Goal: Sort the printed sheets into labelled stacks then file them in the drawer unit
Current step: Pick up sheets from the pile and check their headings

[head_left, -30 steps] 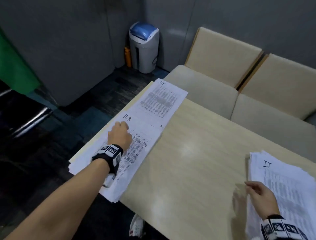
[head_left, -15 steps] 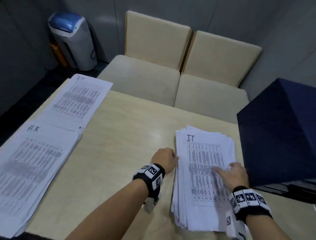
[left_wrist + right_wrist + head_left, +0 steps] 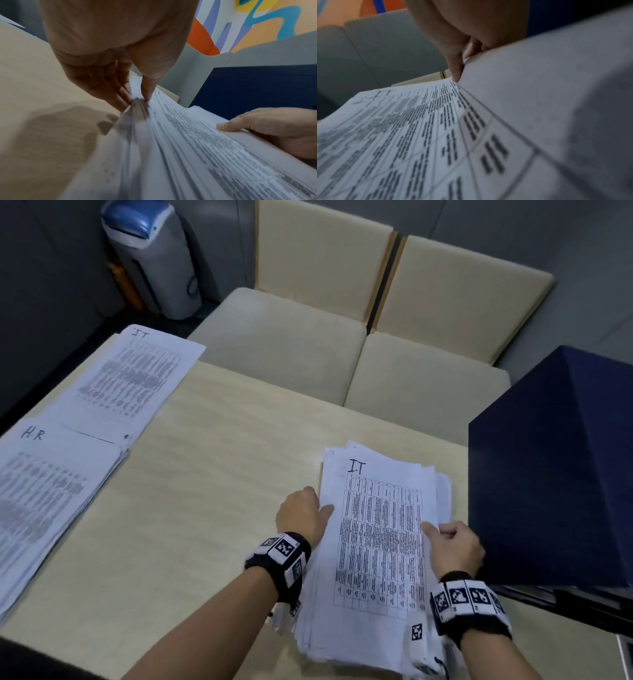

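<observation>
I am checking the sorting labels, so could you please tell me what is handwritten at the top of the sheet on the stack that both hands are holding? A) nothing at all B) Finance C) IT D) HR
C: in the head view the top sheet of the held stack bears a handwritten "IT", with the left hand gripping its left edge and the right hand on its right edge.

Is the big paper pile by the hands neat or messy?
Messy. The big paper pile has edges fanning out unevenly, while the left hand and right hand hold its sides.
</observation>
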